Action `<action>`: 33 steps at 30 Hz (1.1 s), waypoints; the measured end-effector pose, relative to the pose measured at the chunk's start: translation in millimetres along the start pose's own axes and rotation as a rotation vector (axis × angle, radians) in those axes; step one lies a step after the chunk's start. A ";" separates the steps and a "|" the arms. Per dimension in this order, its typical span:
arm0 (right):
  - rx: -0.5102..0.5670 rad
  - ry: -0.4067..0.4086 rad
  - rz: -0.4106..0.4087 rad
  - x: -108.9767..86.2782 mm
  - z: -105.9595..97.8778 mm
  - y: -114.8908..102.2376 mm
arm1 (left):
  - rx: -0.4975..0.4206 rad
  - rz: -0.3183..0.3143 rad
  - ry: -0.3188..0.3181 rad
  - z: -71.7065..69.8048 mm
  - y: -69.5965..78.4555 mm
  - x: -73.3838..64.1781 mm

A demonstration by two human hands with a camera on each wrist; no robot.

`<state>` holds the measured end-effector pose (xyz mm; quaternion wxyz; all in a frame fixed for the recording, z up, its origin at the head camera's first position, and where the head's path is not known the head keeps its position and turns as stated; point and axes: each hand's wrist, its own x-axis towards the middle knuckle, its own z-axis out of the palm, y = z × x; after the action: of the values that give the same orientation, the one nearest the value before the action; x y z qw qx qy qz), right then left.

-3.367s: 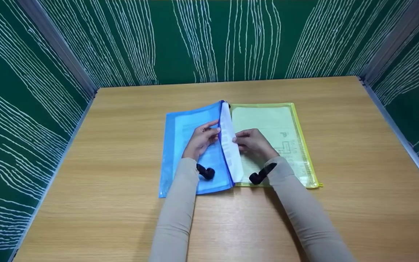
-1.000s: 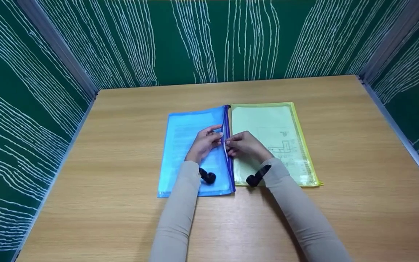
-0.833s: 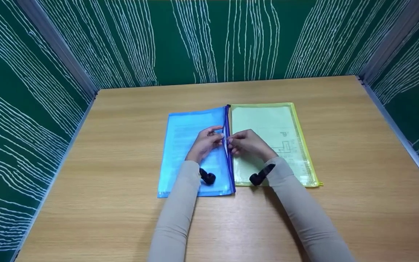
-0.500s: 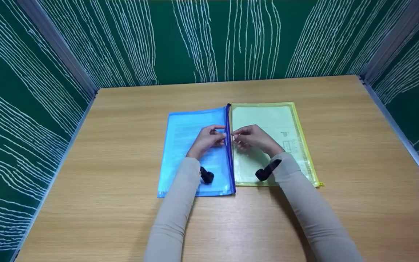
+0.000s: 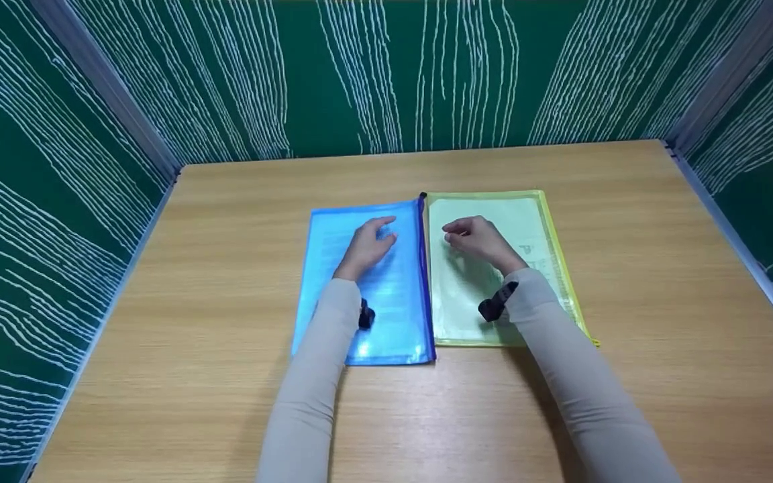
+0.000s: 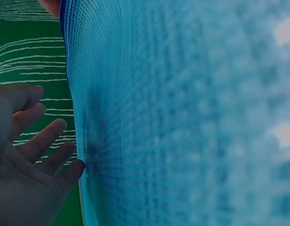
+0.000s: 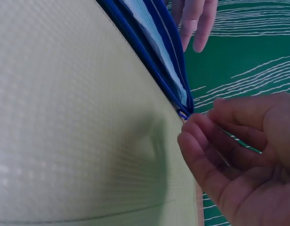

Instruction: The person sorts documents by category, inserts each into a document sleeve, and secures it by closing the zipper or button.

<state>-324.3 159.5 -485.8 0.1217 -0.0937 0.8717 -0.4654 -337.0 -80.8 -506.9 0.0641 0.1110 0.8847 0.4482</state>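
Observation:
A blue mesh zip pouch (image 5: 393,315) lies on the table with a printed sheet showing through. Its dark blue zip (image 5: 421,268) runs down the right edge. In the right wrist view the zip's mouth stands apart, with white paper (image 7: 149,30) inside and the zip pull (image 7: 183,114) at the far end. My left hand (image 5: 364,248) hovers over the blue pouch, fingers spread, holding nothing. My right hand (image 5: 484,243) is over the yellow mesh zip pouch (image 5: 457,322), fingers loosely bent with nothing between them. In the right wrist view, its fingertips appear close to the zip pull.
The yellow pouch, with a printed sheet inside, lies right beside the blue one's zip edge. Wooden table surface (image 5: 225,268) surrounds both pouches. Green panels with white lines (image 5: 400,80) stand along the back and sides.
The white sheet that stuck out of the blue pouch has gone inside. Both hands have let go of the zip edge and drawn apart, moving slightly toward the back.

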 end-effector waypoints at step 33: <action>0.006 0.079 0.159 71.8 -3.3 3.9 | 0.511 -0.188 -0.395 2.9 5.1 21.3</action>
<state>-393.9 144.4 -496.2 0.1242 -0.0054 0.8790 -0.4603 -356.3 -70.2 -504.9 0.2455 0.1261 0.9453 0.1741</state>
